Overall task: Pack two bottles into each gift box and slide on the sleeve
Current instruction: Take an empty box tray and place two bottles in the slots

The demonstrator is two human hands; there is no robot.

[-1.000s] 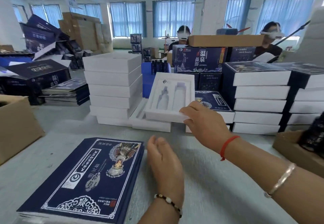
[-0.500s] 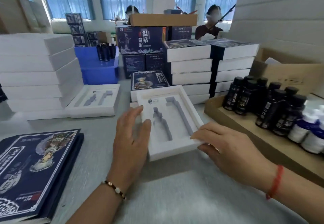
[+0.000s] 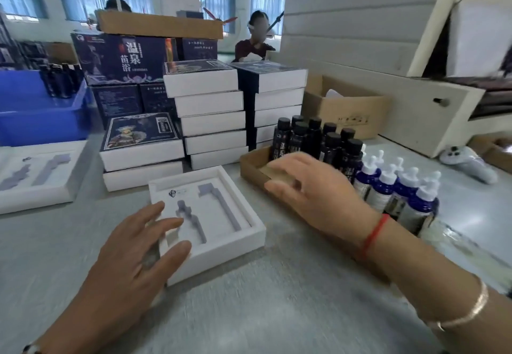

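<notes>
Since prev frame, right hand (image 3: 313,187) left gift box (image 3: 206,222), now open over bottles (image 3: 327,145) at right; left hand (image 3: 144,245), fingers flat, steadies box mid-frame on desk (image 3: 277,298). Next: grab a bottle.

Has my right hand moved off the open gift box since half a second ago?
Yes. The right hand has left the open gift box and gone right, now reaching over the cardboard tray of dark bottles.

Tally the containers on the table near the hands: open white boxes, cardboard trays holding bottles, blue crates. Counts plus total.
Open white boxes: 2
Cardboard tray of bottles: 1
Blue crate: 1
Total: 4
</notes>
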